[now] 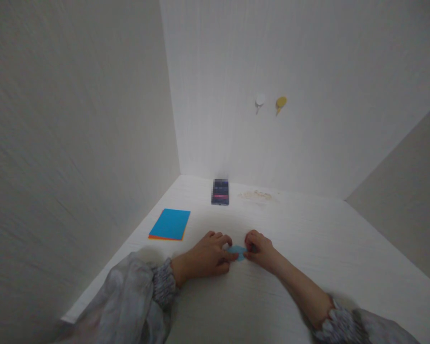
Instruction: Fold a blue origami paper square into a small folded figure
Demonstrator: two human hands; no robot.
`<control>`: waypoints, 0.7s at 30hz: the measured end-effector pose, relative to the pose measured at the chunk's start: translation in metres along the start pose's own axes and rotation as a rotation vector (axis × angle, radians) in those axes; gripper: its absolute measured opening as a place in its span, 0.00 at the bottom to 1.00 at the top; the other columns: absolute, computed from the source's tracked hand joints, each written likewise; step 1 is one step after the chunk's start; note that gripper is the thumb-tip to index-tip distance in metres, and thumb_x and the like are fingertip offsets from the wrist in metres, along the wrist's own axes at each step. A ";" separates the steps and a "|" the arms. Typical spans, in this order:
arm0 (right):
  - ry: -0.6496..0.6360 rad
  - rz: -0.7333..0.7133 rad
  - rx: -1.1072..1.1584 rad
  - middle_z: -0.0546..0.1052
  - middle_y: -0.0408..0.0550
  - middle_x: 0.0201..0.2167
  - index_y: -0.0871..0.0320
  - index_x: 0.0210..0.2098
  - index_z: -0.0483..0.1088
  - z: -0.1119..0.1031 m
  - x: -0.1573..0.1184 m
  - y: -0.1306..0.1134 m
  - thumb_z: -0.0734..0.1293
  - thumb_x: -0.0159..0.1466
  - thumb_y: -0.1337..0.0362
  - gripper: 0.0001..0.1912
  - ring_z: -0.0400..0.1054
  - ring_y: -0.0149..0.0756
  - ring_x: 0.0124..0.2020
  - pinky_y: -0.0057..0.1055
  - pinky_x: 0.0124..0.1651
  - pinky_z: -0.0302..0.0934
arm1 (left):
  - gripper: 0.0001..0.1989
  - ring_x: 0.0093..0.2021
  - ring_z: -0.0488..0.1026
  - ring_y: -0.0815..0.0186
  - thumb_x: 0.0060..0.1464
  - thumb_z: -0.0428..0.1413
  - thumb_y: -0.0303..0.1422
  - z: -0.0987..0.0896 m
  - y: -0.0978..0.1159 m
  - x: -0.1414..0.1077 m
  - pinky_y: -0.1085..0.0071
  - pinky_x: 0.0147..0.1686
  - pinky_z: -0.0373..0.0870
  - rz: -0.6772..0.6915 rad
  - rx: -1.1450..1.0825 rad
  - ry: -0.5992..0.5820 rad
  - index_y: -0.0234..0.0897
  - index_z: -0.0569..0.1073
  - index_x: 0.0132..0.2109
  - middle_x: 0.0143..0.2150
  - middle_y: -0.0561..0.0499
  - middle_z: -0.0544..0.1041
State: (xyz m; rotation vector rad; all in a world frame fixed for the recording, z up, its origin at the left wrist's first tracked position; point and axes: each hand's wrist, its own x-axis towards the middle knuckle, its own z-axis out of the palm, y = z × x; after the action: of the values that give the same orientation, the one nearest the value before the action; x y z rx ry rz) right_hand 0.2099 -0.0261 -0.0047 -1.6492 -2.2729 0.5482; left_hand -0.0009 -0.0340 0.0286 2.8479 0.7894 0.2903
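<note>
A small piece of light blue folded paper (238, 250) lies on the white tabletop, between my two hands. My left hand (211, 254) grips its left side, with the thumb on the near edge and the fingers curled at the far side. My right hand (260, 249) pinches the right end between thumb and bent fingers. Parts of the paper are covered by my fingertips, so its full folded shape cannot be made out.
A stack of coloured paper sheets (170, 224), blue on top with orange beneath, lies to the left. A dark blurred object (220, 192) stands near the back wall. Pale brown marks (257, 195) show beside it. A white hook (260, 100) and a yellow hook (281, 102) are on the wall.
</note>
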 end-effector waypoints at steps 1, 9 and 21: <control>0.002 -0.005 0.004 0.66 0.42 0.31 0.58 0.21 0.61 0.000 0.000 0.000 0.67 0.47 0.66 0.08 0.59 0.33 0.33 0.29 0.35 0.51 | 0.16 0.42 0.61 0.61 0.50 0.50 0.34 0.000 -0.001 0.000 0.64 0.43 0.53 0.015 0.017 -0.005 0.50 0.67 0.47 0.45 0.49 0.64; -0.015 -0.076 0.062 0.67 0.42 0.32 0.58 0.22 0.63 -0.006 -0.003 0.001 0.66 0.51 0.66 0.06 0.60 0.30 0.31 0.27 0.34 0.53 | 0.14 0.41 0.62 0.62 0.53 0.47 0.36 0.003 -0.003 0.001 0.65 0.41 0.54 0.051 0.081 0.009 0.50 0.67 0.47 0.45 0.49 0.64; -0.034 0.206 -0.034 0.68 0.43 0.30 0.58 0.22 0.67 -0.005 0.006 -0.018 0.71 0.41 0.64 0.10 0.61 0.37 0.35 0.33 0.37 0.50 | 0.14 0.40 0.62 0.63 0.52 0.48 0.34 0.008 -0.005 0.003 0.65 0.41 0.55 0.101 0.127 0.039 0.47 0.67 0.46 0.45 0.49 0.64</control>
State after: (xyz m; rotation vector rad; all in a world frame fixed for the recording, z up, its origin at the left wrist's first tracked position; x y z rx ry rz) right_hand 0.1953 -0.0246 0.0082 -1.9186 -2.1596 0.5905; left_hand 0.0010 -0.0293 0.0206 3.0155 0.6949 0.3215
